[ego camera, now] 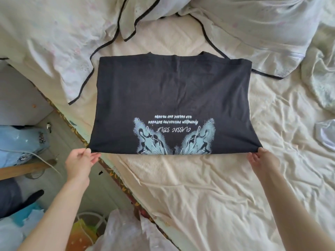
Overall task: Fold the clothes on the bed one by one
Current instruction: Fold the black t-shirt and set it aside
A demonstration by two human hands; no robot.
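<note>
On the bed point(208, 187), the black T-shirt point(172, 98) lies flat, sleeves already folded in. Left hand point(79, 160) and right hand point(261, 160) each pinch a near corner; lift both evenly and carry the edge to the far collar.

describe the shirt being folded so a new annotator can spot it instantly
On the cream bed sheet, mid-frame, lies a dark T-shirt, its near corners pinched by the left hand and right hand. Only it is dark, with a pale blue butterfly print.
</note>
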